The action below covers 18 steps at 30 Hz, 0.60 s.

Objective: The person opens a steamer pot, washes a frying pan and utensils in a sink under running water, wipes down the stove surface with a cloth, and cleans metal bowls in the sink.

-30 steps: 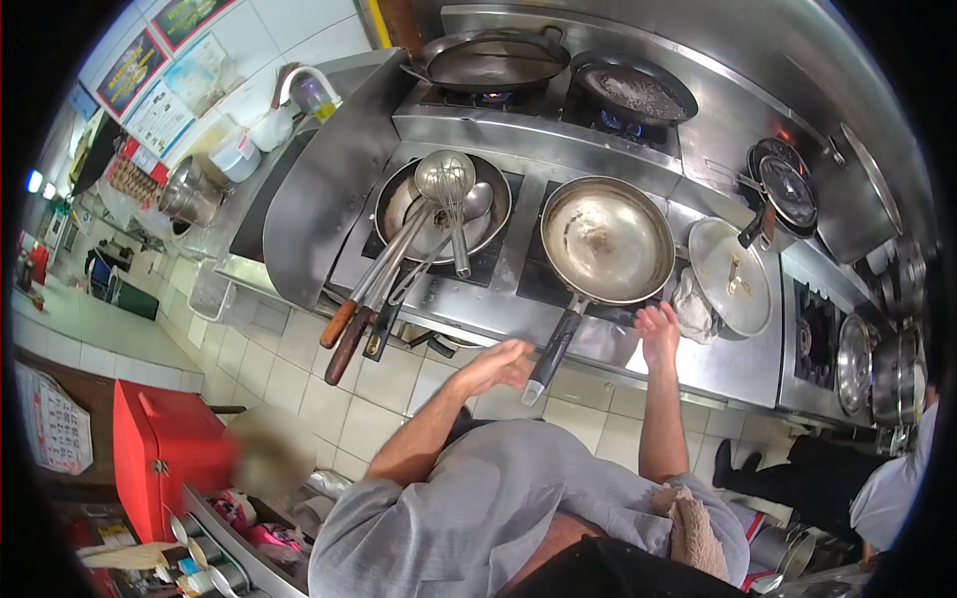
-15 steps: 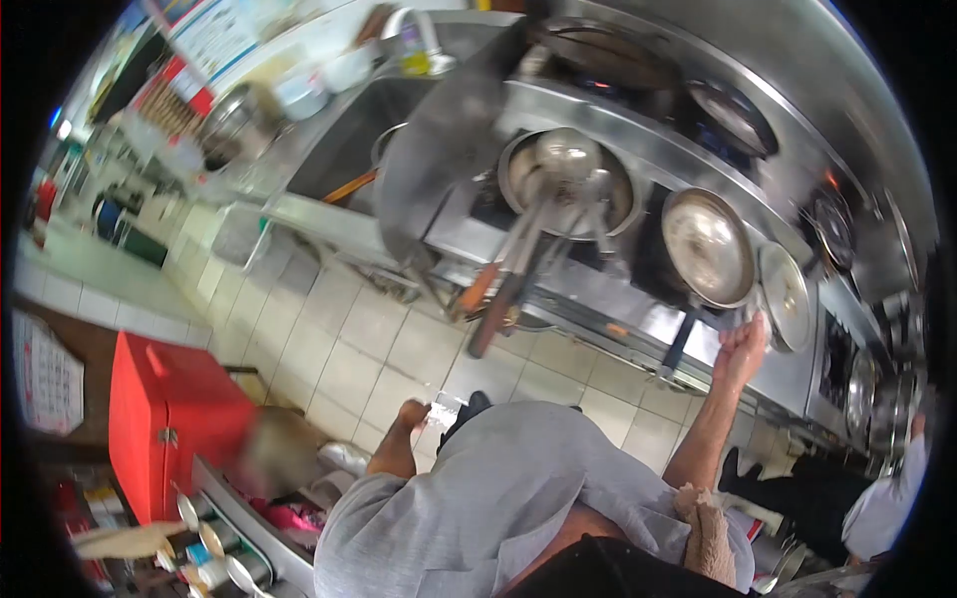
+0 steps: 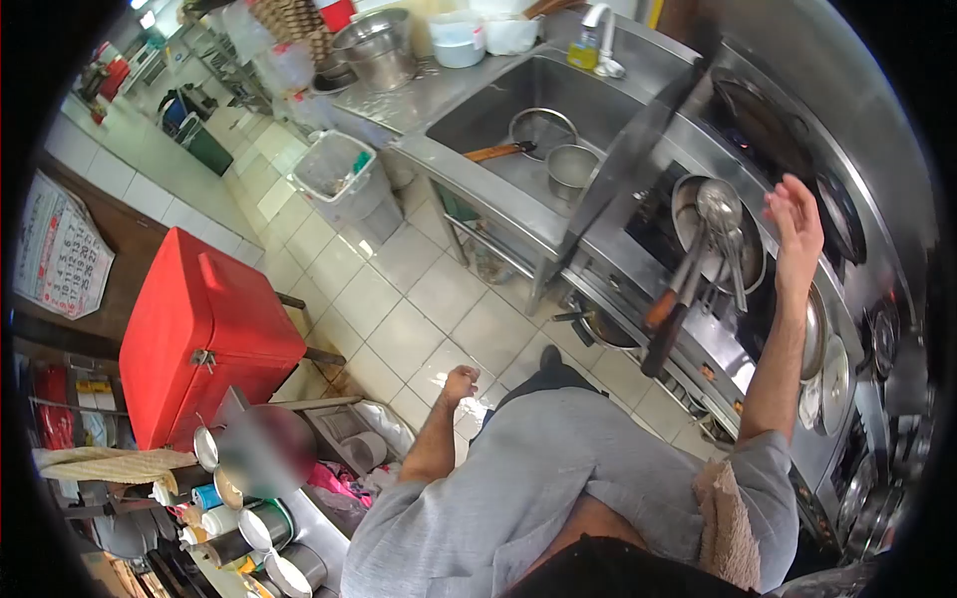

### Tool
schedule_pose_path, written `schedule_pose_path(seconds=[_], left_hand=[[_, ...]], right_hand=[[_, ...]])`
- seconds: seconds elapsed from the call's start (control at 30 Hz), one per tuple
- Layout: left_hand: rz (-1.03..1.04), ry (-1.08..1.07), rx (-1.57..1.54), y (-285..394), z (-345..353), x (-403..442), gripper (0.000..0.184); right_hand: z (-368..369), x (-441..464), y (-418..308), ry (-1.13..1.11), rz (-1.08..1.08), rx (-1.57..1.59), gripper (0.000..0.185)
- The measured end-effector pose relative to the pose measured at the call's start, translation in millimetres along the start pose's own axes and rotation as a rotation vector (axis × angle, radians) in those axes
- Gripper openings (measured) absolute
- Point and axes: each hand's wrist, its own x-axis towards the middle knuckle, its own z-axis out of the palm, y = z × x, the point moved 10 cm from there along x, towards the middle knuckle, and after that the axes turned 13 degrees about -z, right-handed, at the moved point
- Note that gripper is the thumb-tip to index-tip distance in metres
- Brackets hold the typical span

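My right hand [image 3: 795, 221] is raised over the stove, its fingers loosely apart and nothing in them. Close to it, a pan [image 3: 763, 269] on the burner holds several ladles [image 3: 720, 204], their long handles sticking out over the front edge. A second pan [image 3: 815, 334] and a plate-like lid [image 3: 835, 384] are partly hidden behind my right forearm. Down by my side, my left hand [image 3: 462, 383] has its fingers curled around a small whitish, shiny thing [image 3: 471, 411], too unclear to name.
Left of the stove, behind a metal divider [image 3: 648, 135], a sink [image 3: 439, 135] contains a strainer [image 3: 543, 132] and a small pot [image 3: 572, 171]. A grey bin [image 3: 374, 204] stands on the tiled floor. A red cooler box [image 3: 204, 339] and a shelf of containers are at the left.
My view has turned left, bringing the sink and bin fully into sight. My right hand has risen from beside the pan handle at the stove's front to above the stove.
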Motion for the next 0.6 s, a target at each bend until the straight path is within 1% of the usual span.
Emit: schedule_pose_path(seconds=[0.1,0.17,0.2,0.23,0.27,0.3,0.33,0.37,0.4,0.43,0.47,0.5,0.57,0.6], left_hand=[[-0.011,-0.009,-0.046,-16.9,-15.9,5.5,0.025],[0.005,-0.019,-0.144,-20.4,-33.2,10.2,0.024],[-0.021,0.01,-0.169,-17.8,-43.3,9.4,0.025],[-0.023,0.025,-0.165,-17.7,-54.7,14.4,0.025],[-0.013,0.056,-0.228,-10.3,-85.3,29.1,0.025],[-0.009,0.073,-0.293,-16.6,-102.9,37.6,0.026],[0.0,0.068,-0.316,-18.5,-118.9,46.7,0.024],[0.003,0.084,-0.311,-14.2,-136.4,44.5,0.024],[-0.084,0.087,-0.204,-14.3,-150.3,44.1,0.022],[-0.172,0.088,-0.1,-11.1,-162.3,45.6,0.021],[-0.181,0.199,-0.162,-1.3,-179.9,36.3,0.016],[-0.193,0.209,-0.164,6.1,-192.3,36.1,0.016],[-0.038,0.298,-0.47,20.6,-229.9,30.7,0.013],[-0.049,0.352,-0.533,23.5,-242.9,29.9,0.011]], right_hand=[[63.9,47.1,17.1,-0.213,-0.043,-0.118,0.034],[111.3,78.3,27.5,-0.291,-0.078,-0.132,0.03],[138.4,92.9,31.1,-0.345,-0.11,-0.146,0.03],[166.8,108.7,45.3,-0.436,-0.14,-0.159,0.035],[225.8,136.1,53.5,-0.583,-0.239,-0.284,0.039],[261.7,147.9,60.0,-0.685,-0.29,-0.311,0.042],[292.7,160.5,80.5,-0.72,-0.239,-0.283,0.044],[323.2,174.9,104.7,-0.732,-0.267,-0.359,0.044],[356.3,187.0,129.9,-0.743,-0.297,-0.436,0.044],[392.9,194.9,158.4,-0.778,-0.276,-0.468,0.046],[426.7,194.6,183.0,-0.82,-0.254,-0.497,0.048],[453.1,189.1,188.3,-0.791,-0.25,-0.546,0.053],[512.0,171.8,222.4,-0.775,-0.286,-0.504,0.059],[538.8,155.3,242.0,-0.786,-0.226,-0.456,0.062]])
